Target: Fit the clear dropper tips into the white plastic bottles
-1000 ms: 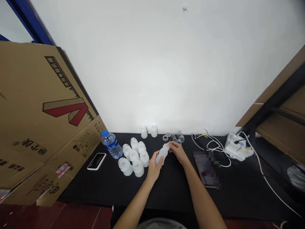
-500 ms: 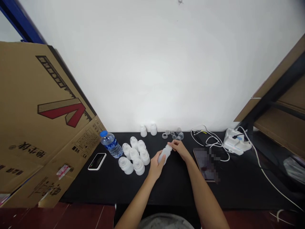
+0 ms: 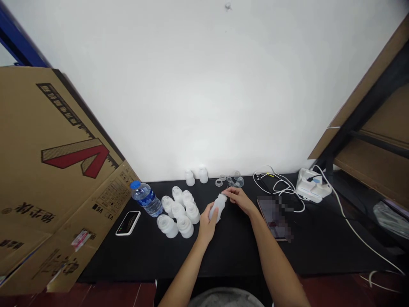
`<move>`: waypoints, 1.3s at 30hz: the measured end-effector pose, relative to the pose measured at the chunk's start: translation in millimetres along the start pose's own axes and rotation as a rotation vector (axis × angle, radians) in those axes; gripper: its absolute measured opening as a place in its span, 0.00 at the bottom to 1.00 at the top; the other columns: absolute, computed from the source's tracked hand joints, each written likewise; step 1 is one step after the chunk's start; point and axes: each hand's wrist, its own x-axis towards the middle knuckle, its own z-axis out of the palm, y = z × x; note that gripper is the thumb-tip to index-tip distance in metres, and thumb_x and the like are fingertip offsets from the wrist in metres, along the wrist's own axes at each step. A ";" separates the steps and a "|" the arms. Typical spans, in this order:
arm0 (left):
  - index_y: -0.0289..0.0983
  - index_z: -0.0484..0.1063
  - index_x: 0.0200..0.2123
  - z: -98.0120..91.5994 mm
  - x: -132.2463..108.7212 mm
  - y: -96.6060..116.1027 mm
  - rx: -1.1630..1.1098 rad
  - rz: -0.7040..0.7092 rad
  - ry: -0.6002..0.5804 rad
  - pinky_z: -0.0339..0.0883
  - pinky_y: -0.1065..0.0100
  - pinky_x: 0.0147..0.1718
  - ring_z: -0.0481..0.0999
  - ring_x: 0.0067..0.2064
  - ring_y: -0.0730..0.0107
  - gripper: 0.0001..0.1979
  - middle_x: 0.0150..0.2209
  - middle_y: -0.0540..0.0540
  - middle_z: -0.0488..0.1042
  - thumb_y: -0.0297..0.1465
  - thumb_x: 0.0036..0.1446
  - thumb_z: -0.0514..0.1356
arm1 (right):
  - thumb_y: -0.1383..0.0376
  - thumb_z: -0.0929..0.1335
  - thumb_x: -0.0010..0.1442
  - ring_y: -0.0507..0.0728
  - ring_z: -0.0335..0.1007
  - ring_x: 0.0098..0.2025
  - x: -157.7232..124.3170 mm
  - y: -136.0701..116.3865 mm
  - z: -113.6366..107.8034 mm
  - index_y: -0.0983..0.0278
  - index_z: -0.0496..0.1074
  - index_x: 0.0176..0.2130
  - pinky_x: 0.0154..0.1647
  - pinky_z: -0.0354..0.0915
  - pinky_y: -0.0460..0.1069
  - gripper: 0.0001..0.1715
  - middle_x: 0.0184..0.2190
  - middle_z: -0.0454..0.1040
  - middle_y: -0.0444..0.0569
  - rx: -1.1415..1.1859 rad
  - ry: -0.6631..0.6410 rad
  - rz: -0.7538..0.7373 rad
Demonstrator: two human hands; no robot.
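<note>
A small white baby bottle (image 3: pixel 216 209) tilts to the right over the black table, with my left hand (image 3: pixel 207 222) wrapped round its body. At the bottle's mouth, my right hand (image 3: pixel 238 199) has its thumb and fingers pinched together; whatever they hold is too small to make out. Left of my hands stand several similar white bottles (image 3: pixel 178 210) with clear domed tops, close together in a group. Two more white bottles (image 3: pixel 203 175) stand against the wall. Clear rings (image 3: pixel 219 183) and clear domed caps (image 3: pixel 240 181) lie beyond my right hand.
A water bottle (image 3: pixel 147 199) and a white-edged phone (image 3: pixel 128 223) are at the left, beside a large cardboard box (image 3: pixel 64 179). On the right lie a tablet (image 3: pixel 273 219), white cables (image 3: pixel 283 184) and a white power strip (image 3: pixel 311 186). The white wall (image 3: pixel 204 94) bounds the table's back.
The camera view has shifted and tilted slightly. Both hands stay on the bottle, with my right fingers still at its mouth.
</note>
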 end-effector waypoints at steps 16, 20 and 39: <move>0.38 0.78 0.60 0.3 0.8 0.1 0.003 0.029 0.022 0.73 0.50 0.59 0.81 0.57 0.47 0.29 0.56 0.37 0.82 0.53 0.71 0.58 | 0.45 0.80 0.56 0.50 0.53 0.28 -3.6 -3.4 7.4 0.62 0.81 0.34 0.27 0.48 0.49 0.24 0.30 0.73 0.44 0.068 -0.036 0.000; 0.38 0.77 0.62 1.5 -1.5 1.4 0.088 0.101 0.048 0.67 0.48 0.65 0.78 0.62 0.46 0.28 0.60 0.37 0.80 0.51 0.71 0.60 | 0.45 0.82 0.53 0.49 0.52 0.27 -2.8 -0.8 10.3 0.63 0.77 0.28 0.27 0.47 0.48 0.27 0.30 0.74 0.45 0.107 -0.014 0.016; 0.37 0.78 0.63 -2.3 2.1 0.4 -0.012 0.045 0.033 0.77 0.52 0.55 0.85 0.51 0.49 0.31 0.55 0.37 0.84 0.54 0.70 0.59 | 0.45 0.79 0.59 0.50 0.54 0.28 -3.2 5.7 18.9 0.64 0.86 0.41 0.27 0.46 0.48 0.26 0.32 0.76 0.47 0.064 -0.127 0.007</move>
